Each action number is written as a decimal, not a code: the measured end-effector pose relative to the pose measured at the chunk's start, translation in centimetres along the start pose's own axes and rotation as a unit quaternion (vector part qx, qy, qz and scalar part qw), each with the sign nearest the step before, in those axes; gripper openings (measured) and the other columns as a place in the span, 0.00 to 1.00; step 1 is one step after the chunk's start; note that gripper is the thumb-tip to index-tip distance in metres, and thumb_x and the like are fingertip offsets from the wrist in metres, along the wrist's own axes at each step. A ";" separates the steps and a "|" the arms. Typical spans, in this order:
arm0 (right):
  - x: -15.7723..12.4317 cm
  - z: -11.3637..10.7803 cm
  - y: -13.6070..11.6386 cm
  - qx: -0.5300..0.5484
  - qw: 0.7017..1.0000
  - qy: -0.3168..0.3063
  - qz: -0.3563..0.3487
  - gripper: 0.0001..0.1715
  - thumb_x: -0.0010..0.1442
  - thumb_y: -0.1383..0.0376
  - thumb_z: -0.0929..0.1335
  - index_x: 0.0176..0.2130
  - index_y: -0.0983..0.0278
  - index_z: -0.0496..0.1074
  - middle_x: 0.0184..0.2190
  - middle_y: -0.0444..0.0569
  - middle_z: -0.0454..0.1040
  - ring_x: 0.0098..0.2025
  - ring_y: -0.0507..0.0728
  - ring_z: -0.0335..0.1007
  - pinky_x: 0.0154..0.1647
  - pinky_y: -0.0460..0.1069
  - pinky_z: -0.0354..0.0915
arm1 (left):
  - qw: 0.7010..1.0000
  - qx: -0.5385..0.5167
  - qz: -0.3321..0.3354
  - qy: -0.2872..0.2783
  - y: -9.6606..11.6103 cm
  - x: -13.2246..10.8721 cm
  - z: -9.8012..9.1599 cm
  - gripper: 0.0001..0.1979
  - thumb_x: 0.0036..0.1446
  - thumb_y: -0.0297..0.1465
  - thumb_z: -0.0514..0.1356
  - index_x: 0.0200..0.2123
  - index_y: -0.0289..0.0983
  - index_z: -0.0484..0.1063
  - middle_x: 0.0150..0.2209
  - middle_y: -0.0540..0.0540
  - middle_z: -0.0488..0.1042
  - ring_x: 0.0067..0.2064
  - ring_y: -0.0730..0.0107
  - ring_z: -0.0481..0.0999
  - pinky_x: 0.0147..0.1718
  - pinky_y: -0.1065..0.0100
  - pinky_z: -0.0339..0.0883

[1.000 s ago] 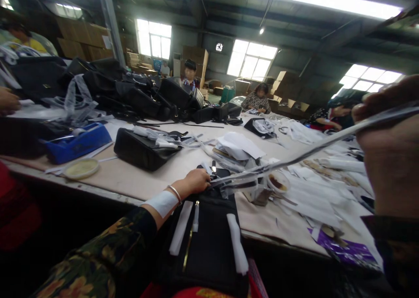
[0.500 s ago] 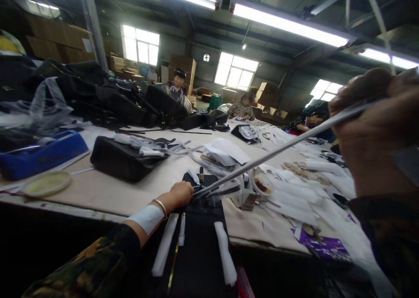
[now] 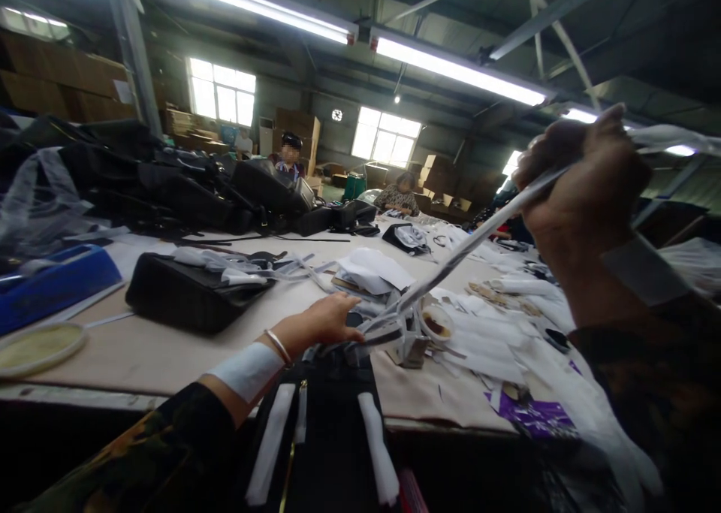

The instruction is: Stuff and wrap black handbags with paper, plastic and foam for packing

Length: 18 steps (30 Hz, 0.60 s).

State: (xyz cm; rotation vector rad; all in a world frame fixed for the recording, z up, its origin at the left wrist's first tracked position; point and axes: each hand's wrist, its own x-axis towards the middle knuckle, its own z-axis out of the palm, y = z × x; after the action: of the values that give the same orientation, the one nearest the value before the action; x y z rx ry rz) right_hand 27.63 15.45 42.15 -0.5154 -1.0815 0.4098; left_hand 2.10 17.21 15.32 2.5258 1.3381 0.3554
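My right hand [image 3: 586, 179], raised high on the right, is closed around a long strap [image 3: 459, 254] in whitish plastic wrapping. The strap slants down to the left, pulled straight, with its lower part bunched over the black bag. My left hand [image 3: 324, 321] has its fingers stretched out and thumb apart beside that lower end; I cannot tell whether it touches the strap. Below it, the black bag [image 3: 330, 453] hangs over the table's front edge, with white-wrapped pieces and a gold zip on its face.
A black handbag [image 3: 194, 299], a blue bin [image 3: 56, 280] and a yellowish round lid [image 3: 39, 351] lie left. A tape roll [image 3: 436, 322], paper sheets [image 3: 484, 348] and purple plastic [image 3: 529, 415] lie right. Black bags [image 3: 185, 190] pile behind; co-workers sit across the table.
My left hand has gone from closed at the bag's upper end to spread fingers, slightly higher and to the right. My right hand has shifted left in view, still gripping the strap.
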 end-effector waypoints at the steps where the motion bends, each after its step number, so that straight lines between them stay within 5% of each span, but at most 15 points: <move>1: -0.2 0.3 -0.2 -0.009 1.000 0.017 -0.002 0.35 0.73 0.54 0.51 0.25 0.64 0.69 0.18 0.43 0.66 0.17 0.48 0.64 0.17 0.47 0.54 | 0.997 -0.044 0.041 0.037 1.4 0.7 -0.6 0.41 0.49 0.48 0.68 0.64 0.39 0.64 0.60 0.36 0.70 0.59 0.49 0.70 0.56 0.61 0.64; 5: -0.6 1.1 -1.0 -0.006 0.999 0.041 -0.006 0.33 0.73 0.55 0.53 0.24 0.65 0.69 0.19 0.43 0.66 0.17 0.48 0.63 0.19 0.48 0.55 | 0.975 -0.163 0.091 0.123 6.4 3.1 -1.7 0.38 0.48 0.44 0.69 0.61 0.37 0.66 0.49 0.38 0.78 0.48 0.50 0.78 0.46 0.62 0.69; 9: -0.7 0.5 -1.7 -0.013 0.999 0.034 -0.032 0.33 0.72 0.56 0.54 0.23 0.65 0.70 0.18 0.44 0.65 0.18 0.49 0.63 0.19 0.48 0.55 | 0.965 -0.175 0.073 0.181 7.7 4.4 -2.4 0.08 0.51 0.35 0.66 0.36 0.40 0.78 0.31 0.43 0.79 0.36 0.55 0.79 0.36 0.64 0.67; 14: -3.5 -1.2 -2.4 -0.028 0.999 -0.018 -0.034 0.21 0.67 0.64 0.61 0.26 0.65 0.75 0.23 0.46 0.70 0.26 0.51 0.69 0.27 0.49 0.65 | 0.946 -0.222 0.016 0.238 3.0 6.0 -5.2 0.05 0.54 0.29 0.62 0.27 0.38 0.77 0.25 0.46 0.77 0.31 0.64 0.76 0.33 0.68 0.65; 16: -6.1 -2.0 -2.4 -0.036 0.997 -0.072 0.006 0.10 0.61 0.66 0.67 0.31 0.63 0.78 0.30 0.48 0.75 0.32 0.53 0.72 0.32 0.49 0.68 | 0.932 -0.251 -0.011 0.262 0.1 6.1 -6.4 0.06 0.54 0.28 0.60 0.27 0.37 0.77 0.26 0.46 0.78 0.30 0.66 0.76 0.31 0.69 0.65; 18: -9.4 -2.9 -2.1 -0.075 0.989 -0.115 0.060 0.08 0.55 0.61 0.71 0.36 0.58 0.80 0.34 0.49 0.76 0.32 0.55 0.70 0.28 0.50 0.69 | 0.916 -0.278 -0.040 0.288 -2.7 5.8 -7.1 0.06 0.53 0.27 0.60 0.27 0.36 0.77 0.26 0.46 0.78 0.30 0.67 0.76 0.30 0.70 0.65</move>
State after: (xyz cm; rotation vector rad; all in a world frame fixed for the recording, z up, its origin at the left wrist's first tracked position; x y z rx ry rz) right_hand 26.51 8.04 35.49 -0.6821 -1.3136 0.5048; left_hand 0.80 24.30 21.62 1.9395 1.2616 1.3319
